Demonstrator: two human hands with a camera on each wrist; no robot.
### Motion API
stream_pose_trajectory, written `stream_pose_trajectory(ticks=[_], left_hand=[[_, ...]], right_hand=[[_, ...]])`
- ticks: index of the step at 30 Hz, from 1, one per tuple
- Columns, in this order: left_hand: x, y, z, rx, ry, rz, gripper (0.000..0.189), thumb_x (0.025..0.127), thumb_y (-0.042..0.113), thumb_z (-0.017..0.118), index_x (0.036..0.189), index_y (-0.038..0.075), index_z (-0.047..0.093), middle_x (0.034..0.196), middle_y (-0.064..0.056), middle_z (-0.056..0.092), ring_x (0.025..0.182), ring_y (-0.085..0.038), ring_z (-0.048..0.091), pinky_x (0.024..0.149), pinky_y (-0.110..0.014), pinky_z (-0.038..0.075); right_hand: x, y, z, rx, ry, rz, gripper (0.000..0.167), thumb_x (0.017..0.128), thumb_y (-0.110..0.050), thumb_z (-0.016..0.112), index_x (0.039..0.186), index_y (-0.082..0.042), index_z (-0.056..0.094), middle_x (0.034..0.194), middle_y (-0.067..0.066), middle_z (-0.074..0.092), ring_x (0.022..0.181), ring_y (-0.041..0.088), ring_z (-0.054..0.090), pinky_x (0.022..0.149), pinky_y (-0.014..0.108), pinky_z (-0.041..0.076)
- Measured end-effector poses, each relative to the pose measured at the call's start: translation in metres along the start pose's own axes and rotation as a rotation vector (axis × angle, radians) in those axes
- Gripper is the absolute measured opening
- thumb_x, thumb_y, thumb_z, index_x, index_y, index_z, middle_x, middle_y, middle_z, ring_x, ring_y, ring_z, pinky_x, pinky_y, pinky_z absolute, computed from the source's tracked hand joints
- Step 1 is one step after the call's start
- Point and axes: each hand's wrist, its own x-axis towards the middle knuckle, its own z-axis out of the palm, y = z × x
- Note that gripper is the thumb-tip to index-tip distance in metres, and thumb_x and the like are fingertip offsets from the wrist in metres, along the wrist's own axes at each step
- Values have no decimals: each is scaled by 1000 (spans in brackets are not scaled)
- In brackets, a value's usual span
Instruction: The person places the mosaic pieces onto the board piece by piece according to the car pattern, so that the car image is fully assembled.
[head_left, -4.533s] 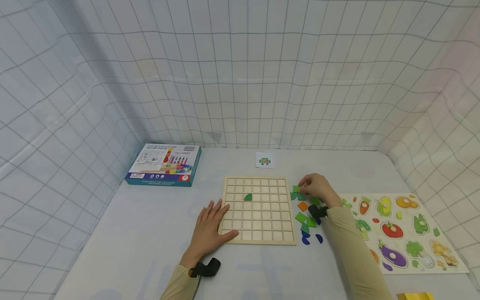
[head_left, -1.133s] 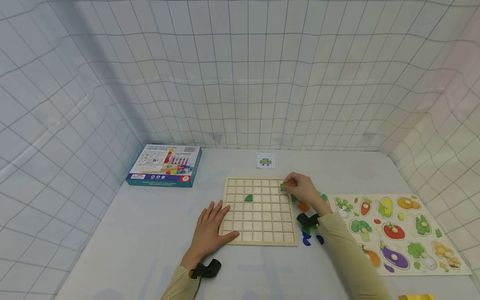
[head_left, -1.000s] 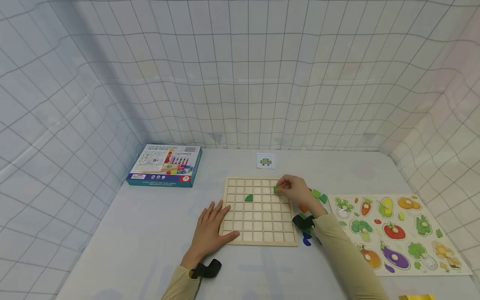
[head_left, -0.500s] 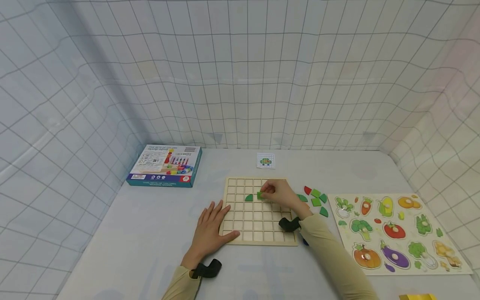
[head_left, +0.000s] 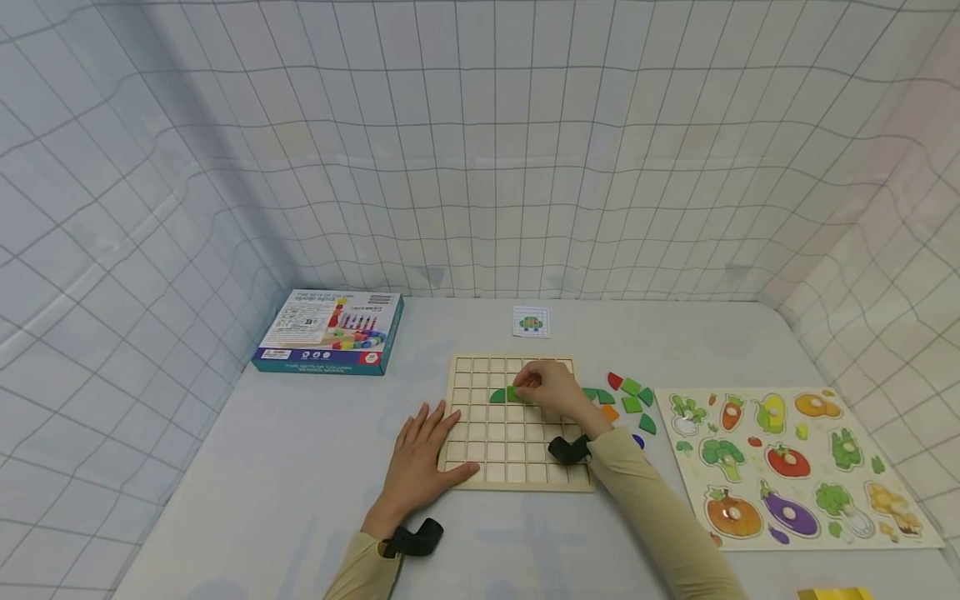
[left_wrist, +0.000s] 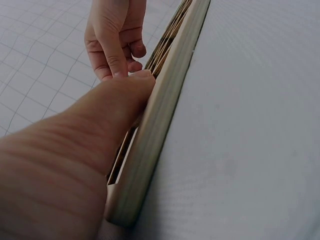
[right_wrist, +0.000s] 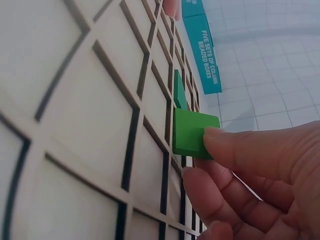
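My right hand (head_left: 553, 390) pinches a light green square tile (right_wrist: 192, 132) between thumb and fingers, over the wooden grid board (head_left: 517, 487). In the right wrist view the tile's edge is at a cell of the grid, tilted to the board. Just left of it, in the head view, a dark green quarter-circle tile (head_left: 497, 396) sits in a cell. My left hand (head_left: 417, 463) lies with spread, straight fingers on the board's left edge. In the left wrist view its thumb (left_wrist: 115, 95) rests along the board's rim.
Loose green, red, orange and blue tiles (head_left: 632, 403) lie right of the board. Behind it is a small pattern card (head_left: 531, 322). A boxed toy set (head_left: 327, 331) lies at the back left, a vegetable puzzle board (head_left: 802, 467) at the right. Something yellow (head_left: 834, 593) shows at the bottom right.
My right hand has picked up the green square from the loose tiles and carried it left over the board, beside the quarter-circle tile. My left hand has stayed in place.
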Motion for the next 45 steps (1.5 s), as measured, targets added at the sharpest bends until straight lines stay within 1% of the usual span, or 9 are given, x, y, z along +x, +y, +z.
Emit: stream_pose_trajectory(ticks=[9, 18, 27, 35, 40, 42, 45], left_hand=[[0, 1, -1, -4, -1, -2, 84, 77, 60, 67, 144, 15, 43, 153, -10, 27, 142, -31, 12, 111, -49, 6], [0, 1, -2, -12, -1, -9, 84, 77, 59, 68, 144, 15, 42, 153, -10, 27, 142, -32, 12, 112, -49, 6], [1, 2, -4, -5, -4, -8, 83, 77, 58, 68, 144, 14, 43, 153, -10, 27, 142, -32, 13, 111, -50, 6], [1, 2, -3, -7, -4, -6, 84, 78, 58, 68, 145, 15, 42, 153, -10, 26, 142, -31, 12, 112, -50, 6], [1, 1, -3, -7, -3, -2, 84, 78, 59, 67, 145, 15, 42, 153, -10, 26, 142, -31, 12, 112, -49, 6], [1, 1, -3, -11, -3, -1, 84, 78, 59, 67, 145, 15, 42, 153, -9, 26, 142, -31, 12, 112, -49, 6], [0, 2, -3, -16, -1, 0, 84, 77, 58, 68, 145, 15, 42, 153, -9, 26, 142, -31, 12, 112, -49, 6]], right_hand=[[2, 2, 2, -79, -1, 44, 4, 84, -12, 72, 86, -9, 71, 74, -6, 61, 65, 11, 54, 63, 28, 46], [1, 0, 4, -118, 9, 67, 3, 83, -12, 73, 87, -11, 74, 78, -5, 59, 65, 12, 53, 61, 29, 46], [3, 5, 5, -165, 16, 50, 4, 82, -14, 74, 86, -13, 75, 78, -5, 58, 69, 12, 50, 62, 29, 44], [1, 7, 5, -176, 11, 33, 5, 83, -14, 74, 87, -13, 76, 79, -5, 58, 73, 12, 51, 65, 30, 45], [-6, 8, -1, -177, -2, -5, 8, 85, -14, 71, 92, -11, 75, 84, -4, 62, 77, 13, 53, 68, 31, 46], [-11, 10, -5, -172, -2, -17, 9, 87, -15, 70, 93, -11, 75, 84, -3, 62, 76, 13, 54, 67, 31, 46], [-19, 15, -14, -172, 10, -6, 11, 88, -18, 69, 95, -11, 75, 81, -4, 60, 72, 13, 52, 64, 31, 45]])
